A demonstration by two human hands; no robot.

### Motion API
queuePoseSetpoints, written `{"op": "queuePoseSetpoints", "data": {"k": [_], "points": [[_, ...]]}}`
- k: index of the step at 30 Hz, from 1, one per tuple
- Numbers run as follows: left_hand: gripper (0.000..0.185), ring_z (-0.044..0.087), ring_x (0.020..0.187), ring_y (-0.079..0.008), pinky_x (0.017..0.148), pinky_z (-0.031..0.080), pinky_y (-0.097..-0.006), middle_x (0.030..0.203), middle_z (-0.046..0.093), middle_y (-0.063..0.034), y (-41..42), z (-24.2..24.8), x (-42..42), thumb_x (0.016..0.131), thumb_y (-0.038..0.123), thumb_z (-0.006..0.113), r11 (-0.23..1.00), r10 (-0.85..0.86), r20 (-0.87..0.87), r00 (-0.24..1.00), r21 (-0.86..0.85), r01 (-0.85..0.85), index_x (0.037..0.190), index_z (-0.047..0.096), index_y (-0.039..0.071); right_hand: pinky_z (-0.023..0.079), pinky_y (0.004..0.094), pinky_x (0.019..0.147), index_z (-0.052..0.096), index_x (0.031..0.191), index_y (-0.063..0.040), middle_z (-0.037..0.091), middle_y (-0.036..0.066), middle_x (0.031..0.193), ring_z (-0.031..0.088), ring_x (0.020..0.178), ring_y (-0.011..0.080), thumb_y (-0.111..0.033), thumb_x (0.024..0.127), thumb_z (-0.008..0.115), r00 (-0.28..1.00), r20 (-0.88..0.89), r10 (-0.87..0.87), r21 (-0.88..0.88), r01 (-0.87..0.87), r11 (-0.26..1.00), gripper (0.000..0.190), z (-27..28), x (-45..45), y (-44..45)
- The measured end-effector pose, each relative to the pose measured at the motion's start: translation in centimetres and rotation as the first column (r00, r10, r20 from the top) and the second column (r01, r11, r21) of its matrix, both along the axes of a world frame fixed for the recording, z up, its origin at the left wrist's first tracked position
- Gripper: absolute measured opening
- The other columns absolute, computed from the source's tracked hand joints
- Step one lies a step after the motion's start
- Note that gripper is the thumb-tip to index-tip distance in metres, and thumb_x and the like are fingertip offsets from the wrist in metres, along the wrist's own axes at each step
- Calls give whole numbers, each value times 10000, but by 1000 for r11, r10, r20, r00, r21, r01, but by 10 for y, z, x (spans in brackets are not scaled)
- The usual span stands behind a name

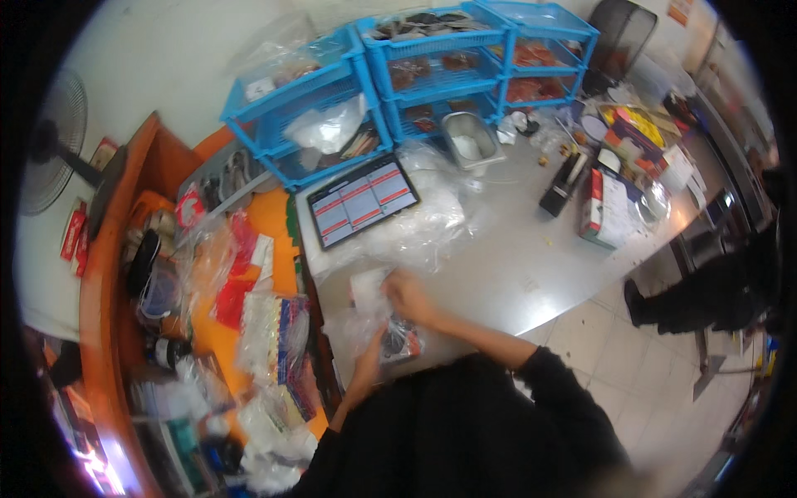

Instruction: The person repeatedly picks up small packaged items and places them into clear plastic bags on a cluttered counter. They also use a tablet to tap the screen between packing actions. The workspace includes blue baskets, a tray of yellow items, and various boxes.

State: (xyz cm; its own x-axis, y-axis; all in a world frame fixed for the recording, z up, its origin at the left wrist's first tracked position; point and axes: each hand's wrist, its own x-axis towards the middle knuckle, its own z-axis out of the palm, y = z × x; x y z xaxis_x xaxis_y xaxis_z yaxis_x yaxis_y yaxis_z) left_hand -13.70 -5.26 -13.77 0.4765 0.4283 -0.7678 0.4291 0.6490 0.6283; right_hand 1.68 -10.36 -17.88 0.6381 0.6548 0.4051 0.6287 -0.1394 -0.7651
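Observation:
Near the front left of the steel table (498,274), my right hand (408,297) has its fingers closed at the edge of a white paper slip (370,291). My left hand (368,358) is against a clear plastic bag (355,327), beside a dark, round-topped item with a red and white edge (401,341). Blur hides the exact fingertips. Beyond both hands lie a tablet (363,200) with a lit screen and a heap of clear plastic bags (429,218).
Blue plastic racks (442,87) line the wall, with a metal container (471,142) before them. A black stapler-like tool (561,185) and a box (604,208) stand right. A cluttered orange shelf (274,218) adjoins the left edge. A person's dark-clothed legs (710,292) show at right.

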Motion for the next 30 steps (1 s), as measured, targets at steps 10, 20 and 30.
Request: {"op": "queuePoseSetpoints", "data": {"k": [10, 20, 30], "points": [[169, 464, 759, -115, 753, 373, -253, 806, 483, 13, 141, 54, -3, 794, 254, 537, 592, 193, 520, 832, 614, -522, 884, 553, 110, 417, 326, 728, 609, 793, -25, 597, 94, 801, 547, 802, 229, -139, 752, 614, 692, 169, -702, 175, 680, 712, 122, 18, 206, -201], [508, 469, 951, -257, 830, 383, -360, 1052, 472, -159, 284, 22, 56, 752, 295, 619, 340, 332, 325, 885, 834, -434, 1079, 425, -42, 348, 509, 854, 420, 1212, -226, 361, 184, 1229, 398, 1093, 390, -625, 673, 550, 381, 303, -874, -533, 828, 176, 683, 3, 273, -333], [206, 589, 768, -242, 655, 452, -359, 797, 605, -103, 129, -57, 204, 688, 161, 637, -100, -621, -576, 531, 730, 676, 861, 562, 77, 330, 508, 891, 328, 1297, -222, 308, 235, 1279, 345, 1162, 386, -688, 617, 543, 403, 335, -852, -637, 763, 110, 852, -18, 282, -327]]}}
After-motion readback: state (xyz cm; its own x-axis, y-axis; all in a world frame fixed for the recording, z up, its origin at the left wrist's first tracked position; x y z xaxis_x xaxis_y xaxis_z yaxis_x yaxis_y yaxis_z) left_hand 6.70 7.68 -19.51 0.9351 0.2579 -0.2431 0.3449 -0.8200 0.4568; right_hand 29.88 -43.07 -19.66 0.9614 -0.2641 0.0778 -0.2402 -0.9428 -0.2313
